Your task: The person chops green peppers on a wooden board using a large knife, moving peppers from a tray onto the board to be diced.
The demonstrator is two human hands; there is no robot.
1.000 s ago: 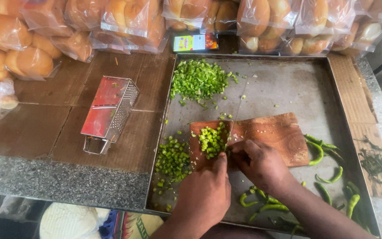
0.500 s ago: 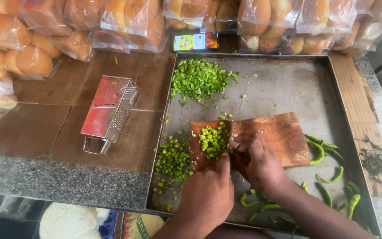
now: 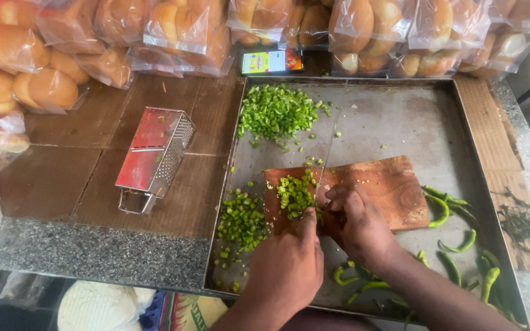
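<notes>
Chopping step: right hand (image 3: pixel 363 224) is gripping the knife (image 3: pixel 328 153), left hand (image 3: pixel 286 263) is pinning chillies (image 3: pixel 294 195) on the board (image 3: pixel 394 184) at the tray's (image 3: pixel 461 110) front edge. Next probably calls for more whole chillies.

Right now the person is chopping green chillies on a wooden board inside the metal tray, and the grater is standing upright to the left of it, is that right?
Not quite. The head view shows the grater lying on its side on the wooden counter, not upright. The rest holds: it is left of the tray, and both hands chop chillies on the board with a knife.
</notes>
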